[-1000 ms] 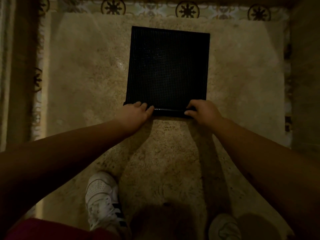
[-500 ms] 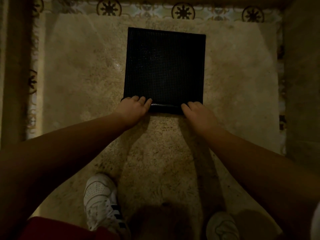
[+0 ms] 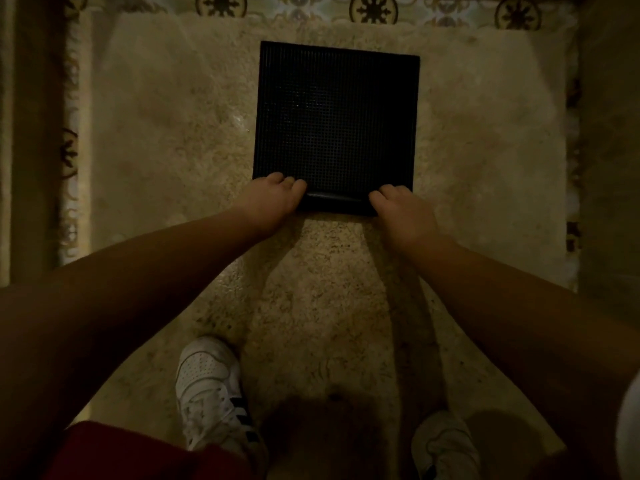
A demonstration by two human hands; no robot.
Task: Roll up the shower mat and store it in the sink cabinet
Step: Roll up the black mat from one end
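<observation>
The black gridded shower mat (image 3: 336, 116) lies flat on a beige shaggy rug, its near edge curled into a thin roll (image 3: 334, 199). My left hand (image 3: 273, 197) presses on the roll's left end, fingers curled over it. On the roll's right end rests my right hand (image 3: 398, 209), gripping in the same way. The far part of the mat is still spread out flat. No sink cabinet is in view.
The beige rug (image 3: 173, 150) covers most of the floor, with patterned tiles (image 3: 372, 8) along its far and side edges. Dark walls or furniture (image 3: 609, 133) flank both sides. My white shoes (image 3: 211, 386) stand on the rug near the bottom.
Both hands have pushed the curled near edge a little farther away, so the roll is slightly thicker and the flat part shorter.
</observation>
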